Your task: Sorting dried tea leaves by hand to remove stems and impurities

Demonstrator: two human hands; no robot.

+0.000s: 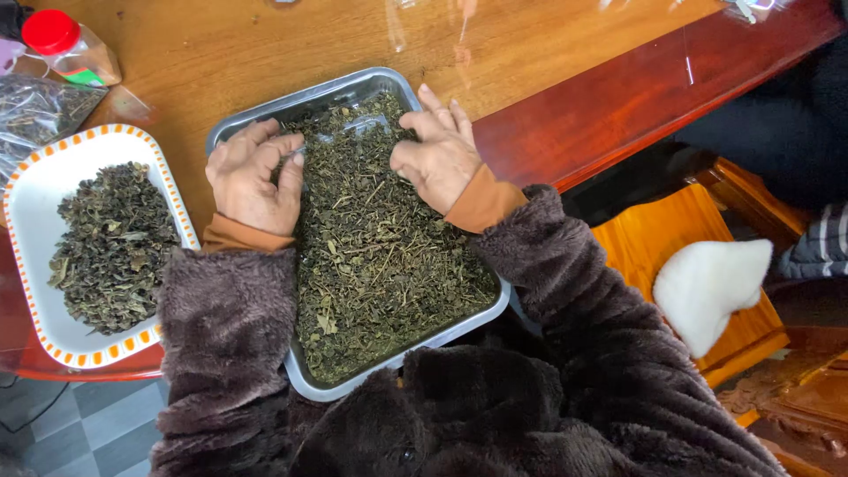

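Two hands rest in my dull steel tray (481, 311) of crumbly dried green leaves (375, 256): my left hand (254, 177) curled, fingertips pinching something I cannot make out, my right hand (438, 152) loosely clawed over the heap. Left of my left hand sits an orange-rimmed white dish (26, 190) of darker leaves; beyond it, a red-capped jar (69, 46).

Metal tray (491, 305) at centre of tabletop (221, 53), filled with dried leaves (380, 265); left hand (252, 181) and right hand (439, 155) resting on leaves at far end of tray. Plate (31, 190) with leaf pile (113, 247) left of tray. Bottle (71, 49) and bag (35, 110) behind plate. Stool (662, 234) right of tabletop, pad (707, 287) on it
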